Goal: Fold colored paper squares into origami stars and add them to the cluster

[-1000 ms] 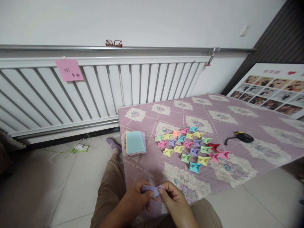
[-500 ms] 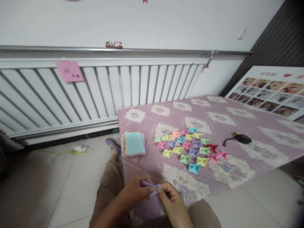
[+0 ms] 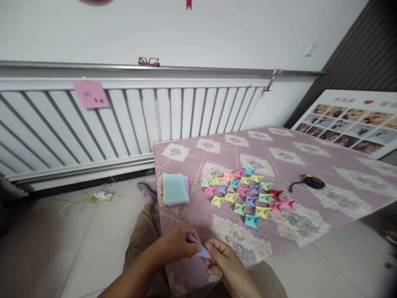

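Observation:
A piece of folded purple paper (image 3: pixel 202 251) is held between my two hands over the near edge of the table. My left hand (image 3: pixel 182 245) pinches its left part, thumb on the front. At its right end the fingers and thumb of my right hand (image 3: pixel 221 258) are closed on the paper. Beyond my hands, several small folded paper boats (image 3: pixel 240 208) in many colours stand in rows. To the left of them lies a stack of coloured paper sheets (image 3: pixel 175 189), light blue on top.
A purple flowered cloth (image 3: pixel 198 215) covers the table. A black and yellow tape measure (image 3: pixel 312 182) lies at the right. Glasses (image 3: pixel 149 62) rest on the pipe above the white radiator (image 3: pixel 182 111). A power strip (image 3: pixel 102 197) with cables is on the floor.
The purple paper has turned, its right end now pointing lower. My right hand has shifted slightly down, with its lower fingers now showing below the paper. The view has tilted slightly.

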